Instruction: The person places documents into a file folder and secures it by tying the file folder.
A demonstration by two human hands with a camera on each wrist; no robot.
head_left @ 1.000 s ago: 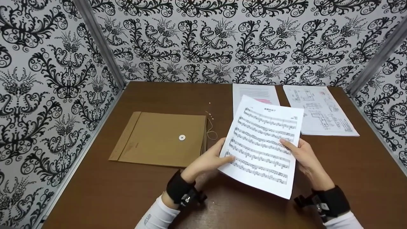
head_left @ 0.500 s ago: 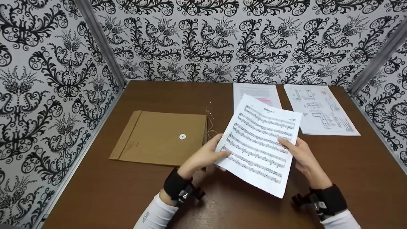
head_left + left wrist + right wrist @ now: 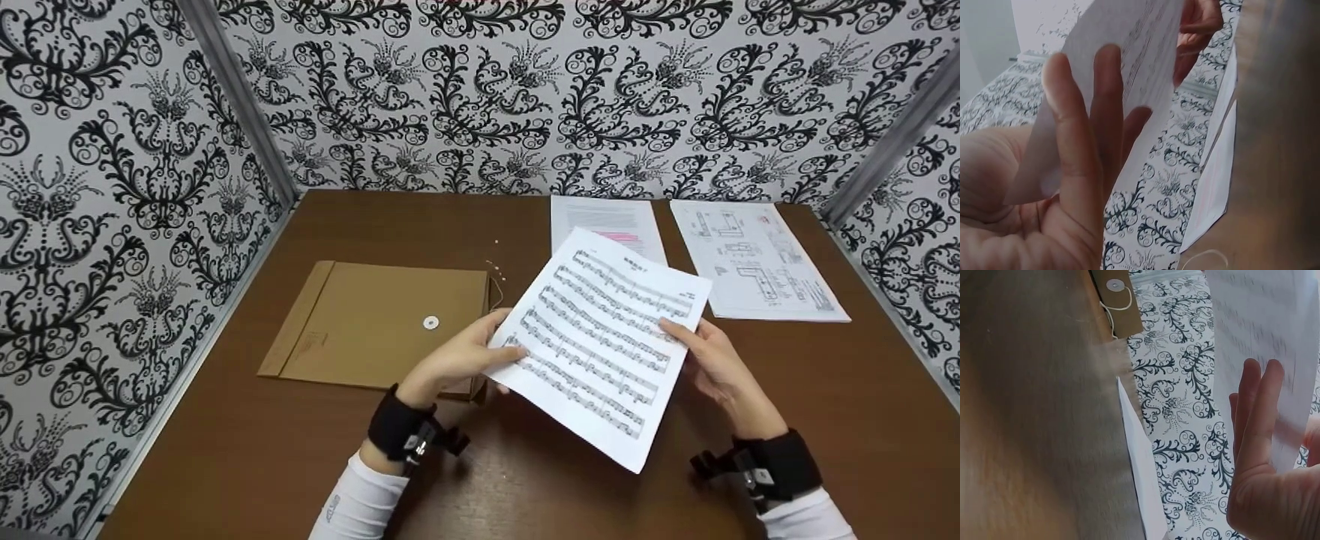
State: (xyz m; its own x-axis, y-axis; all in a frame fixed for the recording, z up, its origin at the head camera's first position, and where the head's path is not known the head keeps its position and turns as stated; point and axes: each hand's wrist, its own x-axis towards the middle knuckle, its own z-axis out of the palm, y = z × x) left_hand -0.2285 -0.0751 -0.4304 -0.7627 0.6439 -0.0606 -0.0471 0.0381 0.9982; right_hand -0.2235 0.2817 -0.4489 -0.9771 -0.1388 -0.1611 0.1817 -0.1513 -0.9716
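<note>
Two hands, one envelope, three documents

bright head view, soft glare on tabletop, dimmer, hazier wrist views

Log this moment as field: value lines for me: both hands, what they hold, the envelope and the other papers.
Left hand: pinches the sheet music at its left edge, thumb on the printed face
Right hand: pinches the right edge, thumb also on top
Sheet music: held above the table, tilted
Envelope: brown, flat on the table, white button up
Pink-marked page: at the back, partly hidden
Drawing sheet: right of that page
</note>
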